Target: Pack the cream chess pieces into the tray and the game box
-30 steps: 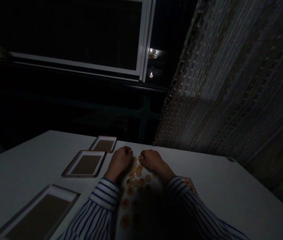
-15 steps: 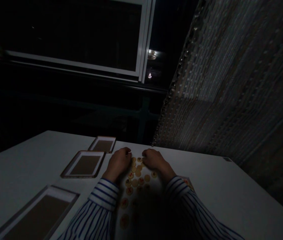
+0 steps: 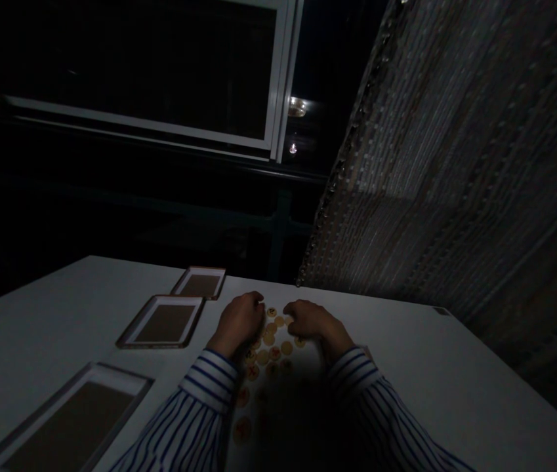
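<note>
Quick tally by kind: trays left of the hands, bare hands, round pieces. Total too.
Trays: 3
Hands: 2, left hand and right hand
Round pieces: at least 12; shadow hides the exact count
Total: at least 17

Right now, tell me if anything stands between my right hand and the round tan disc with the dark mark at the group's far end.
Nothing visible does: only a gap of white tabletop separates the bare right hand from the dark-marked disc. Plain tan discs lie beside the gap, on the camera side.
</note>
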Demonstrator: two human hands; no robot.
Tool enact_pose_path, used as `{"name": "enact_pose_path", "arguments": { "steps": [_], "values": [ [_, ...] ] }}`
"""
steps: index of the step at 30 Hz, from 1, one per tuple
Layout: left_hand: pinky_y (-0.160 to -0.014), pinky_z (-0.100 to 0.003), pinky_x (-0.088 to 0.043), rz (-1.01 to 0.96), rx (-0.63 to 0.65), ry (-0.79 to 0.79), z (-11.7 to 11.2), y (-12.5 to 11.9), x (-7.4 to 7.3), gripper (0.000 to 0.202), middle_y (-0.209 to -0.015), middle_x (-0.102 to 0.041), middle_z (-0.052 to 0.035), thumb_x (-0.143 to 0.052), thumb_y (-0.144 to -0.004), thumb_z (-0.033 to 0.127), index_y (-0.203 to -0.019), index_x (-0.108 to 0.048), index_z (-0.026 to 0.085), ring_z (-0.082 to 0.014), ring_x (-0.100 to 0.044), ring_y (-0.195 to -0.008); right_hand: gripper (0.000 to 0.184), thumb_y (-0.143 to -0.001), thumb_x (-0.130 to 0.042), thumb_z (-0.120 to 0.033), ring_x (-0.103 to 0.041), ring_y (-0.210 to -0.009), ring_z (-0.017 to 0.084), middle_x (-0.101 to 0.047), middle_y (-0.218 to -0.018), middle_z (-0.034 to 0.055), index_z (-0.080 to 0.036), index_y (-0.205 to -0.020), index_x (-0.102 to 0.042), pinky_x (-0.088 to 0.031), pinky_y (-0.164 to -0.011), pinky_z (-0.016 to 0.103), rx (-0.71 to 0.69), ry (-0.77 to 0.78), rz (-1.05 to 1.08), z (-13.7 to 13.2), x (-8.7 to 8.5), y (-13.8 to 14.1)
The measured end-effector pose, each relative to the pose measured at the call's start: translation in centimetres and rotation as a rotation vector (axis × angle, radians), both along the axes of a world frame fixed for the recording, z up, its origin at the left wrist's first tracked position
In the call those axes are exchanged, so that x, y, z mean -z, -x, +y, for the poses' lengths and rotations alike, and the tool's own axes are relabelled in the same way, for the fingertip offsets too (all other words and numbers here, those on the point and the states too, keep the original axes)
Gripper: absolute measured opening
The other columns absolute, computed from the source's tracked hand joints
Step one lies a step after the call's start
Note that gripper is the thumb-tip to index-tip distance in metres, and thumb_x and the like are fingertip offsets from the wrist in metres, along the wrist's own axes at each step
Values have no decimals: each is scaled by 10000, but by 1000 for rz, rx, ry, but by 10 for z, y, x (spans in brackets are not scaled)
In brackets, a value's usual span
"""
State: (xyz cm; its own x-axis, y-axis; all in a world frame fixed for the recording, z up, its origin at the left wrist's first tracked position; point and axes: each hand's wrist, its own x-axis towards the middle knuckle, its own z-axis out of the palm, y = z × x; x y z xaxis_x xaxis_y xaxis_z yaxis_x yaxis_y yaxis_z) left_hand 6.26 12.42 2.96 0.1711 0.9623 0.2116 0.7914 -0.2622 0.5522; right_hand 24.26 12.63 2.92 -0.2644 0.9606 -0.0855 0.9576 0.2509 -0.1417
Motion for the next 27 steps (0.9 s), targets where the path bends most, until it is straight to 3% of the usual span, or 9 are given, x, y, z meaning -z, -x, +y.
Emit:
{"name": "enact_pose_path", "arguments": {
  "steps": [8,15,18,22,27],
  "values": [
    [-773,-282,-413,3,12,5,0,-2,4,324,-1008,-647,-114,-405,-784,267,-1019,-599,159,-209,-586,-931,317,-613,-514,-185,-584,-789,214,-649,-896,102,-176,-895,-658,-381,-628,273,26,-10,86,3,6,2],
    [-833,-254,-393,-30,57,-6,1,-2,6,325,-1059,-633,-90,-429,-775,231,-1055,-586,177,-188,-566,-987,283,-718,-423,-202,-547,-704,126,-633,-763,19,-133,-869,-652,-373,-590,194,-90,-6,350,10,-2,3],
    [-817,-247,-402,-54,65,-1,2,-2,5,332,-1069,-630,-79,-432,-767,214,-1062,-582,188,-182,-570,-976,295,-753,-419,-226,-525,-640,100,-616,-719,11,-112,-908,-642,-386,-563,182,-139,80,529,11,-9,6],
    [-783,-240,-414,-102,99,-26,2,-4,4,314,-988,-657,-81,-442,-767,242,-1032,-593,170,-180,-591,-917,299,-725,-508,-261,-510,-572,87,-609,-686,26,-98,-942,-634,-407,-534,196,-81,273,929,9,-14,8],
    [-737,-237,-419,-175,118,-34,-1,-5,-1,295,-918,-672,-78,-456,-761,260,-993,-611,166,-176,-604,-849,285,-702,-569,-272,-532,-600,84,-632,-728,30,-114,-924,-653,-428,-555,200,-76,343,1054,5,-19,9]
  ]
}}
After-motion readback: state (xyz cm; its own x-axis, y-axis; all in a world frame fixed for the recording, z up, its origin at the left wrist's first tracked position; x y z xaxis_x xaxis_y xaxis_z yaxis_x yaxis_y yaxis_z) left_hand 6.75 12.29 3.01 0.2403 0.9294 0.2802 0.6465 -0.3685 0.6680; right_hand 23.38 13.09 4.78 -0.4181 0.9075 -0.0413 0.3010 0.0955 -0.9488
